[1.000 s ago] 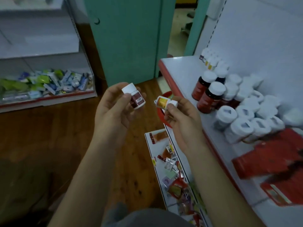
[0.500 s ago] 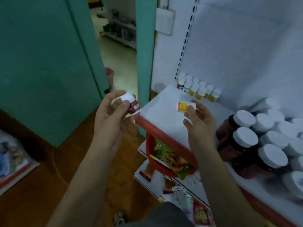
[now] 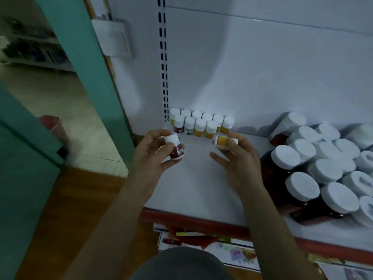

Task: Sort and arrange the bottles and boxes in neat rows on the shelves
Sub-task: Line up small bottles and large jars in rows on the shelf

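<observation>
Head cam is looking down on both my forearms, which are reaching out over the white shelf. My left hand is sitting palm-in with the fingers curled round a small brown bottle. That one is clamped in my grip, tilting with its white cap pointing up and to the left, and hovering just above the shelf's left end. My right hand is holding a small yellow-label bottle up at the fingertips. It's lying sideways with the cap to the right, and my thumb is sticking out lower down, apart from it.

Both bottles are hanging just in front of the two rows of little white-capped bottles standing against the back wall. Most of those are showing yellow labels, with one brown and one green-ish at the left of the front row. Off to my right, the big amber jars with white lids are crowding together.

Labels: the brown bottle is showing a white patch, and the yellow one an orange block. Everything's blurring too much for me to read any brand.
</observation>
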